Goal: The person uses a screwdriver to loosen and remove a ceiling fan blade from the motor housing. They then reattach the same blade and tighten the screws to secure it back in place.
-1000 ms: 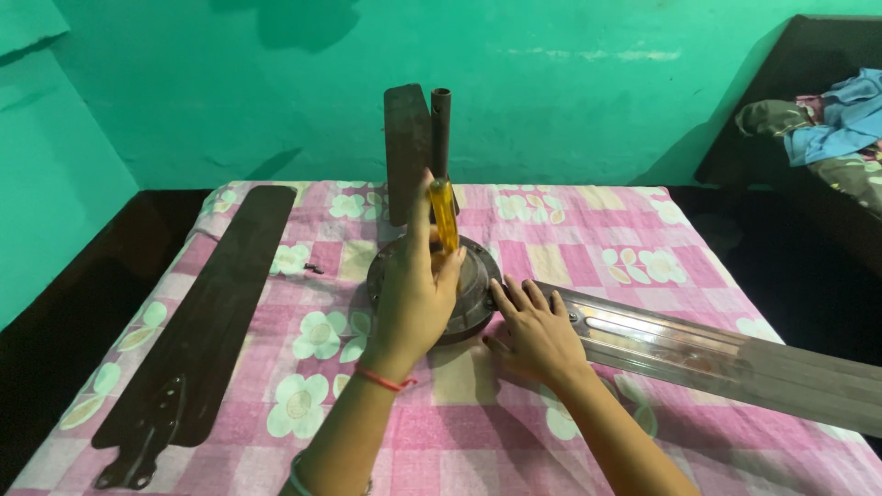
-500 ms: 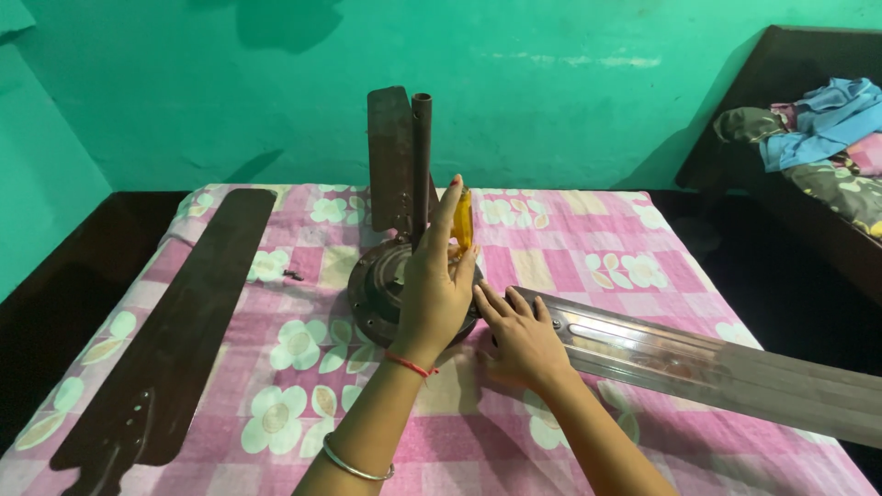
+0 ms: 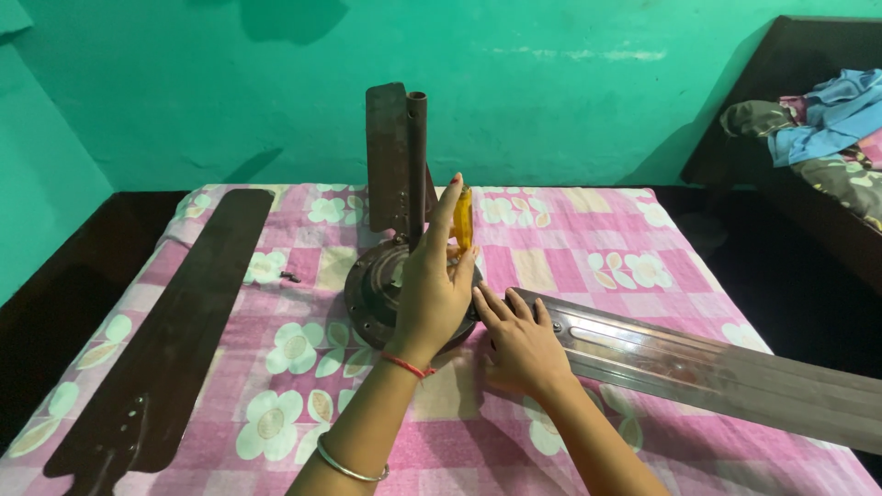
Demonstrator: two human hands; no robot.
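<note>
I see three fan blades: one (image 3: pixel 175 321) lying loose, one (image 3: pixel 717 367) under my hand, one (image 3: pixel 386 156) standing up. There is one round fan motor (image 3: pixel 372 289), one yellow screwdriver (image 3: pixel 464 219) and one pink flowery sheet (image 3: pixel 588 257).

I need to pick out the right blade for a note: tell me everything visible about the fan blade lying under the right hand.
The fan blade is long, flat and brownish metal with a glossy, reflective face and a raised rib along its length. It lies flat on the flowered pink cloth, running from the round motor housing out to the right edge of view. The right hand presses its inner end, palm down.
</note>
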